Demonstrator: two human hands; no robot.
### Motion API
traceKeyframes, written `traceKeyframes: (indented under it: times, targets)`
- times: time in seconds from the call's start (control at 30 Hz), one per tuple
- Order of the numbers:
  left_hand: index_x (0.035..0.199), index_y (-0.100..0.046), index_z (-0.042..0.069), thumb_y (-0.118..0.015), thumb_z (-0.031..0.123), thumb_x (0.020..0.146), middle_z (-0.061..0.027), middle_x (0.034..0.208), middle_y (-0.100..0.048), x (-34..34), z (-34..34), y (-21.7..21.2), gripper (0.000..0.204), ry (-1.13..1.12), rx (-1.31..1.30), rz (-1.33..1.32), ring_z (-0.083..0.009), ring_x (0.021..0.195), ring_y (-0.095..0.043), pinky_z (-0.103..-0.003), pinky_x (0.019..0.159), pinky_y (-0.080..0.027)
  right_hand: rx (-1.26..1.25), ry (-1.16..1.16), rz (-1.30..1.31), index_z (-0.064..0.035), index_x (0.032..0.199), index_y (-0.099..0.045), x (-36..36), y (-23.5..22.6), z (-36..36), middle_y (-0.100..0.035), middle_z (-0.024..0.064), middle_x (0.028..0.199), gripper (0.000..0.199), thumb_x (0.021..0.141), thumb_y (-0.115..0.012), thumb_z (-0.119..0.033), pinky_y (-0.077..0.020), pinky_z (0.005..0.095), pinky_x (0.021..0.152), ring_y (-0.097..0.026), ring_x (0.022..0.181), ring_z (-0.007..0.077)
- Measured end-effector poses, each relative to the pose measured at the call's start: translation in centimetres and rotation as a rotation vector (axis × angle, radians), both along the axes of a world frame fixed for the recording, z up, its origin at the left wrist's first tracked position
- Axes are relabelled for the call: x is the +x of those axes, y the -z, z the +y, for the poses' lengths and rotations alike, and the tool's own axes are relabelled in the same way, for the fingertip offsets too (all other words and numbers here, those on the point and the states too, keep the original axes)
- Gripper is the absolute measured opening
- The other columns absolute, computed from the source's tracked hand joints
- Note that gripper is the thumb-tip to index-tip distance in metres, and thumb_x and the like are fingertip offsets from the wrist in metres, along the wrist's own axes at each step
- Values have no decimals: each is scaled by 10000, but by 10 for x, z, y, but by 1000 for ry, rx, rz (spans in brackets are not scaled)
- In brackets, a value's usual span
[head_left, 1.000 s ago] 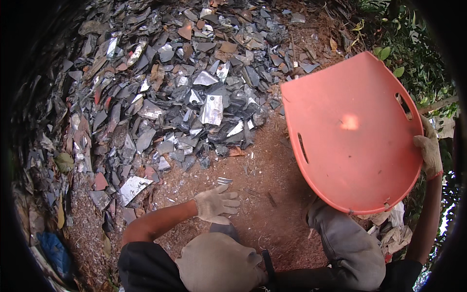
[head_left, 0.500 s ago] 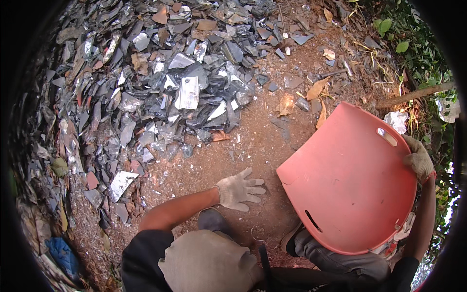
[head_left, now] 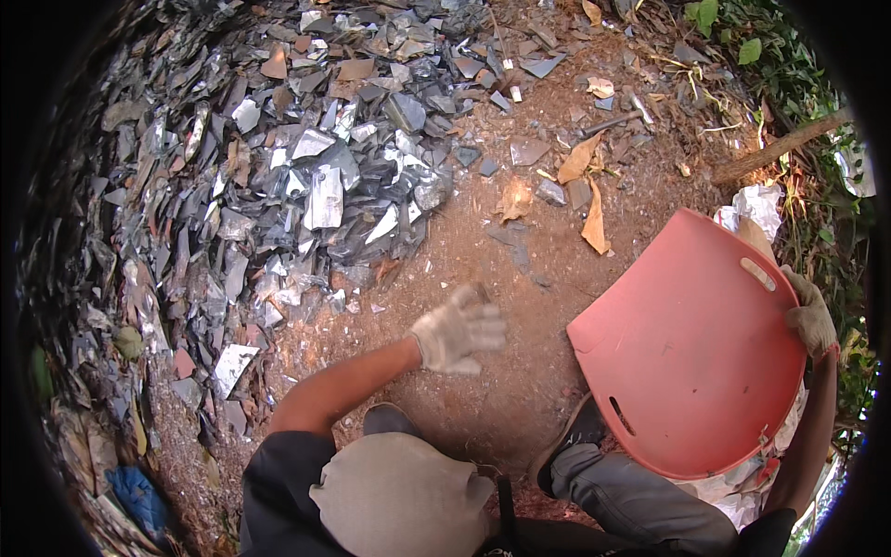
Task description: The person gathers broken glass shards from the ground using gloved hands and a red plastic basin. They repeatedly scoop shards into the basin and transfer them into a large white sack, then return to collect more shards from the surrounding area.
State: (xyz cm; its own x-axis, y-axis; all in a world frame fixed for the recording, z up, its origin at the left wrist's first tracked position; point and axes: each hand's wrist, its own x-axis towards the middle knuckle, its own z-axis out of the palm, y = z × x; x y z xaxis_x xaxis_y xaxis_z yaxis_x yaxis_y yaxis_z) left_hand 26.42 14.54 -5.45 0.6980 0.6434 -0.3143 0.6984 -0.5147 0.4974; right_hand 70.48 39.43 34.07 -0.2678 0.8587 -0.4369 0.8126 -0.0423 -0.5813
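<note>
My left hand [head_left: 459, 332], in a pale work glove, is over the bare brown soil [head_left: 464, 408] with its fingers spread and nothing held in them. It is slightly blurred. On the right, my right hand [head_left: 813, 316], gloved too, grips the outer rim of a red plastic scoop pan [head_left: 691, 343]. The pan is broad and shallow, with a slot in each side and a straight front edge facing left. It is tilted beside my knee, and its inside holds no visible load. The fingers of my right hand are partly hidden behind the rim.
A large heap of broken glass and mirror shards [head_left: 278, 186] covers the left and far left. Dry leaves [head_left: 594, 218] and a thin rod [head_left: 613, 123] lie ahead. Crumpled white plastic [head_left: 756, 209], a branch [head_left: 784, 147] and green plants border the right. Blue plastic [head_left: 139, 497] lies lower left.
The pan has shifted to the right with my right hand on it. My left hand has moved slightly up over the soil, fingers still spread. The view has shifted a little.
</note>
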Motion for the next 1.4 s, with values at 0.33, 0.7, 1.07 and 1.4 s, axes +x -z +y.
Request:
traceKeyframes:
  times: [0.33,0.7,1.07,1.4]
  targets:
    - [1549,-427,43,-634,764,795,-215,1635,-351,-92,-70,-55,1064,-598,230,-469,-401,1556,-255,-621,1253,-133,-233,-217,-73,40,1431,-572,-110,94,-14,-736,119,1125,669,762,-585,18,-581,295,851,-708,942,167]
    - [904,-710,145,-824,468,596,-44,809,-648,-40,-166,-22,461,-919,748,-660,-341,848,-624,-490,808,-505,-256,-352,-54,48,1184,-671,-276,138,-27,-720,106,910,400,795,-587,13,-569,343,691,-695,789,187]
    - [830,-688,166,-775,409,577,-21,753,-641,-101,-179,-5,361,-1163,688,-520,-318,784,-627,-449,727,-508,-211,-312,-7,96,1182,-693,-322,171,-27,-729,172,940,478,716,-639,5,-561,337,782,-706,878,196]
    - [856,-659,158,-718,369,657,-26,780,-635,-162,-121,4,296,-615,558,-386,-303,753,-636,-454,703,-506,140,-254,145,13,1050,-656,-292,262,-10,-635,63,845,273,777,-648,15,-525,316,730,-616,781,153]
